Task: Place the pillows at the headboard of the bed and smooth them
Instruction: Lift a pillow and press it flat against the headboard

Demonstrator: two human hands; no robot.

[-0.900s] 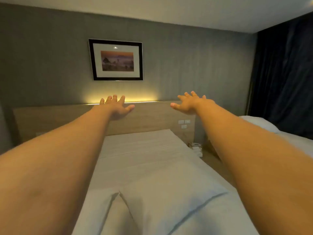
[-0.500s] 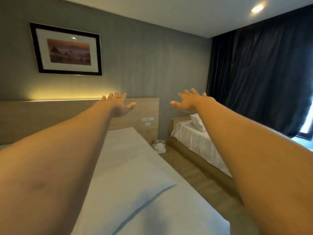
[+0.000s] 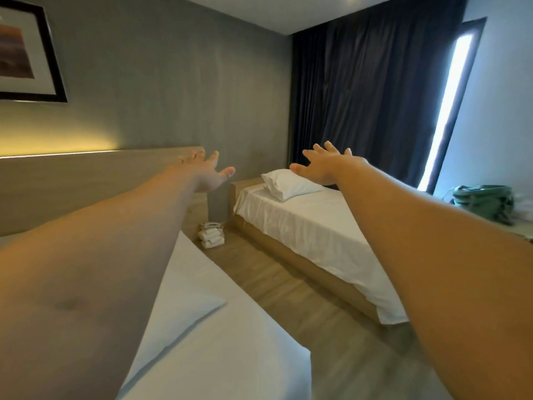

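The picture point(image 3: 27, 50) is cut by the left edge; the near pillow point(image 3: 178, 301) is partly hidden by the left arm point(image 3: 95, 255).

Two beds point(image 3: 317, 235), two pillows point(image 3: 288, 184), two hands point(image 3: 326, 166)

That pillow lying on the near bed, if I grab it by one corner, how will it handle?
The pillow looks soft and puffy, so it will likely sag and fold from a corner grip. It is probably light for its bulk. Its loose white case may bunch or slip; both open hands under it should carry it flatter.
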